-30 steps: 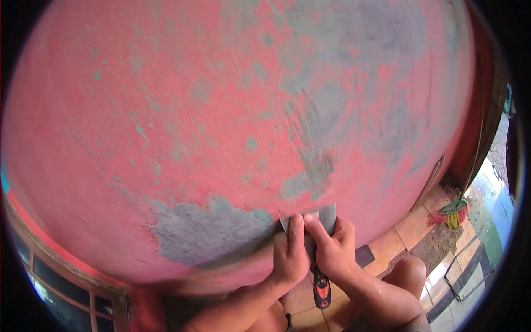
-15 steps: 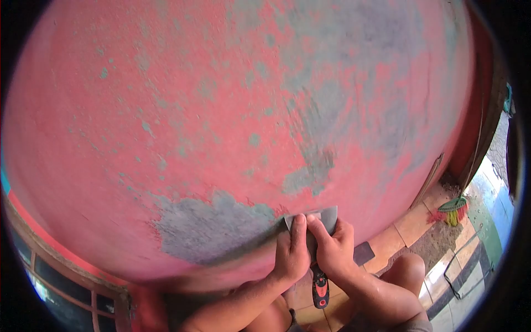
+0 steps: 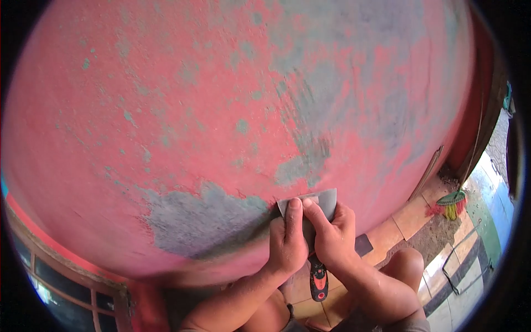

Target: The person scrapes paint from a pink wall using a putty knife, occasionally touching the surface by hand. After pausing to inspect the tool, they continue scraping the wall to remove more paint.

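Note:
A wide-bladed scraper (image 3: 326,200) with a black and red handle (image 3: 318,281) is pressed flat-edged against the pink painted wall (image 3: 210,127). My left hand (image 3: 287,238) grips it from the left, thumb lying along the blade. From the other side my right hand (image 3: 332,235) holds it too, its thumb beside the left one. Fingers behind the blade are hidden. Just left of the blade is a bare grey patch (image 3: 193,221) with ragged paint edges. Above it, a smaller grey-green patch (image 3: 301,166) shows through the paint.
A broom (image 3: 451,205) with red and yellow bristles rests on the tiled floor (image 3: 384,243) at right, near loose debris (image 3: 431,238). A dark cable (image 3: 451,276) lies on the tiles. A window frame (image 3: 66,288) is at lower left. My bent knee (image 3: 406,268) is close to the wall.
Both hands and the scraper have slid a little upward along the wall. The view has shifted slightly, so the wall patches appear further left. The grip is unchanged.

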Motion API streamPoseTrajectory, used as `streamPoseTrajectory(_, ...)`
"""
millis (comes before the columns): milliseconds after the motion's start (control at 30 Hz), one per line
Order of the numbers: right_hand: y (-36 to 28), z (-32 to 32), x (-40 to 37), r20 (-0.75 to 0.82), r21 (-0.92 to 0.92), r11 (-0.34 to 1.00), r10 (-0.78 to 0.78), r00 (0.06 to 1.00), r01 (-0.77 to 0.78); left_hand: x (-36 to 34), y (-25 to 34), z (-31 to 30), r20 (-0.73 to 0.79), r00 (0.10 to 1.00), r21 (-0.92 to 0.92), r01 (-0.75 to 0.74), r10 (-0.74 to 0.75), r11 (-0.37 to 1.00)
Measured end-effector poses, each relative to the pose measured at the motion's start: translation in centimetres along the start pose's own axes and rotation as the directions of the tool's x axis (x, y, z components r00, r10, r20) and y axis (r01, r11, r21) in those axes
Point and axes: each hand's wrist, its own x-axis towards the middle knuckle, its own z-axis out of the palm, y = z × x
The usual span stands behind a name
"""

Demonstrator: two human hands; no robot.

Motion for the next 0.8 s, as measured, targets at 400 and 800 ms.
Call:
streamPoseTrajectory(400, 1.2, -0.3, -0.6, -0.021, -0.034, 0.999, 0.01, 1.0, -0.011, -0.6, -0.8, 0.2, -0.012, 0.997, 0.014, -0.08, 0.08, 0.997)
streamPoseTrajectory(800, 0.6, 0.1, -0.1, 0.023, -0.033, 0.999, -0.011, 1.0, 0.012, 0.0, -0.9, -0.4, -0.009, 0.997, 0.016, -0.076, 0.076, 0.997)
